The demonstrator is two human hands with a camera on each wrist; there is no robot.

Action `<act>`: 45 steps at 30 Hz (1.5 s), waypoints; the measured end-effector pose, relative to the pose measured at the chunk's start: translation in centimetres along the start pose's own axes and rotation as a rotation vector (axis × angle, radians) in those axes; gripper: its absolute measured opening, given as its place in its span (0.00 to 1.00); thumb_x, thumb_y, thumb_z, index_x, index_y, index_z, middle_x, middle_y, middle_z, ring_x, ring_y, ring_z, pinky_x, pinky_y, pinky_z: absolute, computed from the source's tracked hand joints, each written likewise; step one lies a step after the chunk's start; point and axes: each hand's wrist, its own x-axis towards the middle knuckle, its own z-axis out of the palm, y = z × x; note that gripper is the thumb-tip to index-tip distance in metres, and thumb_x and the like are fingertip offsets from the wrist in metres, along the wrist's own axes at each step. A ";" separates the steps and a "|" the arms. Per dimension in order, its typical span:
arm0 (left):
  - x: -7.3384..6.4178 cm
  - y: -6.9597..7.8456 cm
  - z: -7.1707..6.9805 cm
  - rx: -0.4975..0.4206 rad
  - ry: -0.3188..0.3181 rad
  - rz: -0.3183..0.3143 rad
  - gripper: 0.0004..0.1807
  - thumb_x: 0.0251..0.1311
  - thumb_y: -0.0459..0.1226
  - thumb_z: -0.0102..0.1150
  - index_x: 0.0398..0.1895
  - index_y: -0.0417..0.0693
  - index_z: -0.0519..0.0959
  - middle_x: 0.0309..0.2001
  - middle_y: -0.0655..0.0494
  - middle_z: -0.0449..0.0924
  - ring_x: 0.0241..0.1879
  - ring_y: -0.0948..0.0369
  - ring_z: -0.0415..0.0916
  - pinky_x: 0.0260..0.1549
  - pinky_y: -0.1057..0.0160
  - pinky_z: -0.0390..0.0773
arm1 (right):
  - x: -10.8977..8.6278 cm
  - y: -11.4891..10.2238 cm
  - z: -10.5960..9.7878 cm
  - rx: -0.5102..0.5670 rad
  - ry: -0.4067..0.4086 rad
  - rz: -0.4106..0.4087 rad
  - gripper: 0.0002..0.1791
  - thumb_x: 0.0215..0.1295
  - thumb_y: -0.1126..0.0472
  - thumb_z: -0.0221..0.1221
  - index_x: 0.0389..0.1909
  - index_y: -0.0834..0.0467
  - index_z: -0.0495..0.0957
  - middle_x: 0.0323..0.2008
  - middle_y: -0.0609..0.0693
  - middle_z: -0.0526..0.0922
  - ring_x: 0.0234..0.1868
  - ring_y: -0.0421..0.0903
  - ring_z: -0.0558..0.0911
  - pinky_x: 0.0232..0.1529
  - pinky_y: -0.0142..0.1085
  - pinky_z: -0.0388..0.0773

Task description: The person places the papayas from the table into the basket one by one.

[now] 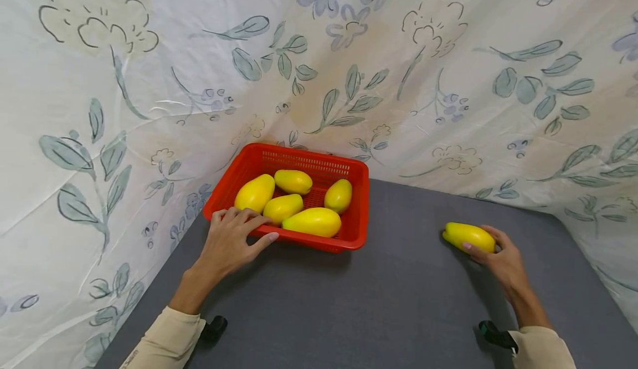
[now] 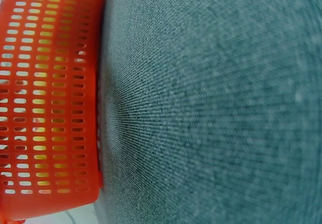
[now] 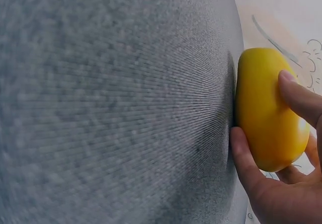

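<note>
In the head view, my right hand (image 1: 505, 261) holds a yellow papaya (image 1: 468, 237) low over the grey tabletop at the right. The thumb lies on one side of the papaya (image 3: 266, 108) and the fingers are round the other, as the right wrist view shows. My left hand (image 1: 231, 241) rests on the near left rim of a red plastic basket (image 1: 356, 241). Its fingers reach over the rim and its thumb stays outside. Several more yellow papayas (image 1: 313, 222) lie inside the basket. The left wrist view shows the slotted basket wall (image 2: 50, 98) but not the hand.
A grey cloth-like surface (image 1: 319, 308) covers the table. White floral sheeting (image 1: 319, 81) hangs behind it and along both sides. The basket stands near the back left, close to the sheeting. A dark device (image 1: 214, 330) sits at the left wrist, another (image 1: 498, 336) at the right.
</note>
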 end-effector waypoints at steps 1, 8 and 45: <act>0.0 0.0 0.0 -0.001 0.001 0.001 0.25 0.63 0.60 0.67 0.56 0.59 0.88 0.52 0.49 0.83 0.51 0.47 0.73 0.51 0.40 0.63 | 0.0 0.0 0.0 0.002 0.004 -0.002 0.53 0.71 0.45 0.69 0.84 0.63 0.50 0.78 0.73 0.55 0.58 0.55 0.71 0.37 0.19 0.76; 0.0 0.0 0.1 -0.006 0.003 0.001 0.25 0.63 0.60 0.67 0.56 0.60 0.88 0.51 0.50 0.83 0.50 0.47 0.74 0.52 0.41 0.63 | -0.3 0.1 0.1 -0.010 0.022 -0.009 0.54 0.70 0.44 0.69 0.83 0.64 0.51 0.77 0.74 0.57 0.56 0.54 0.73 0.37 0.19 0.76; 0.1 0.1 0.1 -0.012 0.021 0.013 0.24 0.62 0.60 0.68 0.55 0.60 0.88 0.52 0.49 0.84 0.51 0.46 0.74 0.51 0.41 0.63 | -3.7 -7.1 2.6 0.054 0.088 -0.205 0.43 0.70 0.50 0.70 0.81 0.54 0.62 0.75 0.60 0.66 0.58 0.35 0.74 0.44 0.17 0.73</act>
